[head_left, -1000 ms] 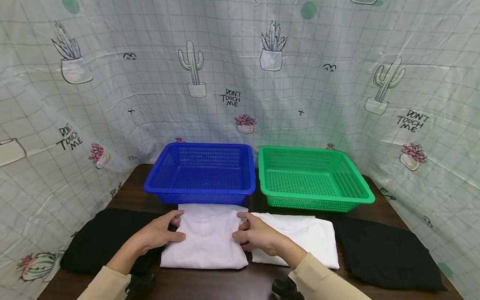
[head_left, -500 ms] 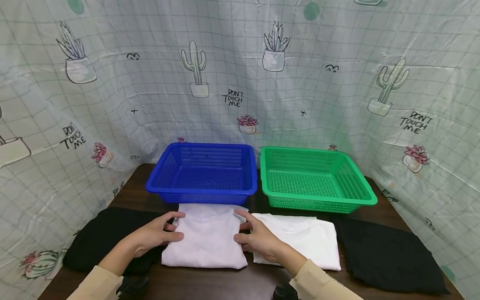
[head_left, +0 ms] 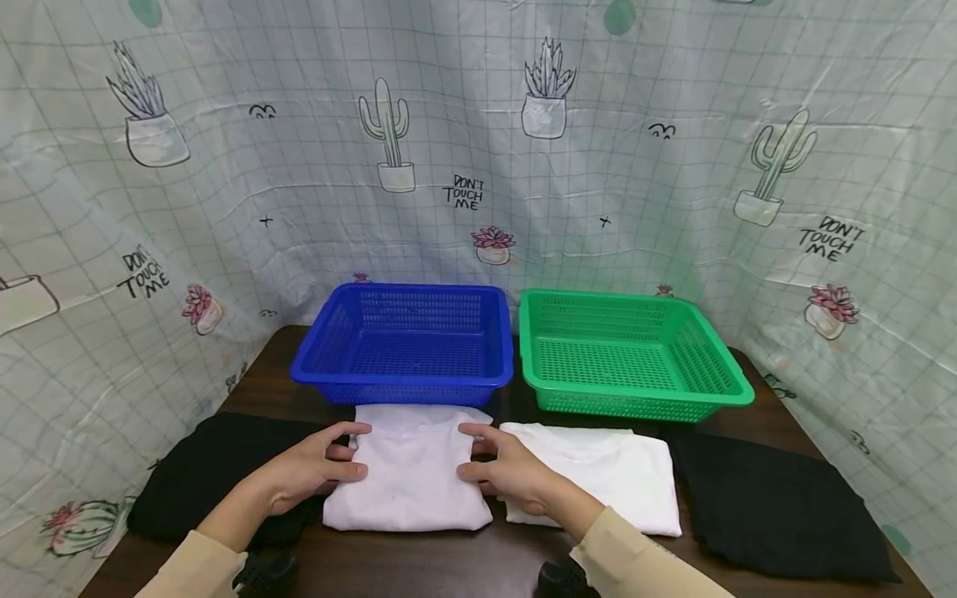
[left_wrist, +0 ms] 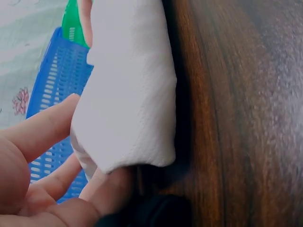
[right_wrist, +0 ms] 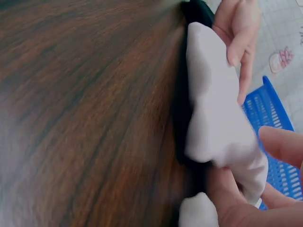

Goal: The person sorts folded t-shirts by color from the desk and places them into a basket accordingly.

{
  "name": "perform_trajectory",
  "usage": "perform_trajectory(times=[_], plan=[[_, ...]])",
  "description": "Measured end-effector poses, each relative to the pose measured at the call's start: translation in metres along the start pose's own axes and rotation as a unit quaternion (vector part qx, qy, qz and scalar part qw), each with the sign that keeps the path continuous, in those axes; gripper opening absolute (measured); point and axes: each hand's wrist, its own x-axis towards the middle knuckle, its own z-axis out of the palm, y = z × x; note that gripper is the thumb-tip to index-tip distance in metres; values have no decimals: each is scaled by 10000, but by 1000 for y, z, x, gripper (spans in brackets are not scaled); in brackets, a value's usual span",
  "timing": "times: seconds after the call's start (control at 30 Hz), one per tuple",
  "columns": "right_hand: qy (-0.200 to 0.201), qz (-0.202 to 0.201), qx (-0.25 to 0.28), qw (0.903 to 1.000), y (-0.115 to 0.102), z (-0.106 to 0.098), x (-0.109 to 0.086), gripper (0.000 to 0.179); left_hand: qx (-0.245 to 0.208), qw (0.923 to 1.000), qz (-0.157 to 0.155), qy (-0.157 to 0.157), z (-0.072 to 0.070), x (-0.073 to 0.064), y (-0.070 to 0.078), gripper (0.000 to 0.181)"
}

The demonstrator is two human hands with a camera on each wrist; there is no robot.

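A folded white shirt (head_left: 407, 494) with a faint collar line lies in front of the blue basket. My left hand (head_left: 308, 470) grips its left side, and my right hand (head_left: 517, 475) grips the right side. In the left wrist view, some fingers reach beneath the shirt's edge (left_wrist: 128, 90) while one touches its upper face. The right wrist view shows the shirt (right_wrist: 220, 109) bunched at the right-hand side, with a finger under it. Fingertips below the cloth are hidden.
Behind the shirt stand a blue basket (head_left: 404, 394) and a green basket (head_left: 628, 399). A second folded white garment (head_left: 606, 477) lies to the right. Dark folded cloths flank them, one at left (head_left: 202, 482) and one at right (head_left: 785, 507). A printed curtain (head_left: 478, 149) hangs behind the dark wooden table (head_left: 419, 569).
My right hand has shifted slightly left, its fingertips further over the shirt, whose right side is drawn in a little. The left hand has barely moved. The baskets stay in place.
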Motion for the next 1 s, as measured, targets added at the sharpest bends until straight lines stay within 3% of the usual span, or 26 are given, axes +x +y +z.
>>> perform_trajectory(times=[0.2, 0.57, 0.73, 1.0], plan=[[32, -120, 25, 9999, 2, 2, 4, 75, 20, 9999, 88, 121, 3, 3, -2, 77], [-292, -677, 475, 9961, 1, -9, -3, 77, -482, 9972, 520, -253, 1, -4, -4, 79], [-469, -880, 482, 9938, -13, -12, -17, 77, -580, 9942, 830, -363, 1, -20, 11, 80], [-794, -1158, 552, 9886, -52, -17, -39, 80, -503, 9880, 1387, -465, -3, -51, 51, 75]])
